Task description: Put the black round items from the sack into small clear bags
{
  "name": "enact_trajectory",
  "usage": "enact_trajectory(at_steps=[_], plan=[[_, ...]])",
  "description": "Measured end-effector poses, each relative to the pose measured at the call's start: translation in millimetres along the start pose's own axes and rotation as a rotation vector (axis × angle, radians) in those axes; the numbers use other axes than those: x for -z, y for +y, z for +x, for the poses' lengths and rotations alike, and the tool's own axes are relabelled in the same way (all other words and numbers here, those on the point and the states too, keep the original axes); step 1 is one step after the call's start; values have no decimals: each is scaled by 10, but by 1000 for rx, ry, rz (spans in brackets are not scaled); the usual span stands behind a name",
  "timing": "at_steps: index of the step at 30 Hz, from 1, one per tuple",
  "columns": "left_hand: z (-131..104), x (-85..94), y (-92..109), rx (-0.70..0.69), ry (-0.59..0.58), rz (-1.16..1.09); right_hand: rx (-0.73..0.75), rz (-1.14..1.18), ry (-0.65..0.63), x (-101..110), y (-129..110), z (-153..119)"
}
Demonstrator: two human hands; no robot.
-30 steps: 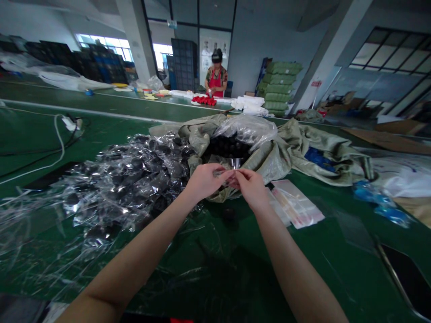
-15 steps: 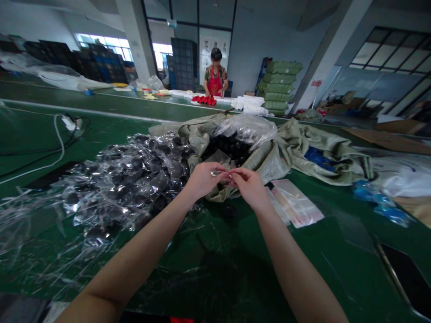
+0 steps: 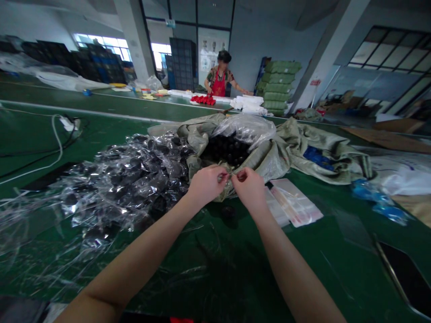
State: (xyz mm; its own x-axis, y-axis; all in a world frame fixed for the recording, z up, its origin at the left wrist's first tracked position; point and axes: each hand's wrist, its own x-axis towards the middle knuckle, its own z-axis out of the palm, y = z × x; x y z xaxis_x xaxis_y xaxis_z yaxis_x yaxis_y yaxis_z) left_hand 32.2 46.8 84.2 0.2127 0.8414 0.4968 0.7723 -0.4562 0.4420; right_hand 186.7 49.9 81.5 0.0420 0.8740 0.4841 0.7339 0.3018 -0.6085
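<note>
My left hand (image 3: 209, 181) and my right hand (image 3: 248, 185) are close together at the centre, fingers pinched at the ends of something thin that I cannot clearly make out. Just behind them a green woven sack (image 3: 274, 157) lies open, with black round pieces (image 3: 229, 149) inside. One black piece (image 3: 228, 211) rests on the table below my hands. To the left spreads a pile of black pieces in clear wrapping (image 3: 134, 170). Flat clear bags (image 3: 296, 202) lie to the right of my right hand.
A phone (image 3: 406, 273) lies at the right edge of the green table (image 3: 289, 278). Blue plastic (image 3: 382, 204) and another sack (image 3: 336, 157) are at the right. A white cable (image 3: 59, 139) runs at left. A person in a red apron (image 3: 219, 84) stands across the table.
My fingertips have moved slightly, and the clear film that stood up above them no longer shows there. The person across the table has turned and stretched one arm toward the white stack.
</note>
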Motion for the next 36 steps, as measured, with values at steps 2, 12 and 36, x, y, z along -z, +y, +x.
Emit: enact_trajectory(at_steps=[2,12,36], plan=[[-20,-9,30,-14,-11,50,-4,97,-64,-12,36,18],[-42,24,66,-29,-17,80,-35,7,-107,32,117,62],[-4,126,83,102,-152,-101,22,-105,-152,181,-166,-44]])
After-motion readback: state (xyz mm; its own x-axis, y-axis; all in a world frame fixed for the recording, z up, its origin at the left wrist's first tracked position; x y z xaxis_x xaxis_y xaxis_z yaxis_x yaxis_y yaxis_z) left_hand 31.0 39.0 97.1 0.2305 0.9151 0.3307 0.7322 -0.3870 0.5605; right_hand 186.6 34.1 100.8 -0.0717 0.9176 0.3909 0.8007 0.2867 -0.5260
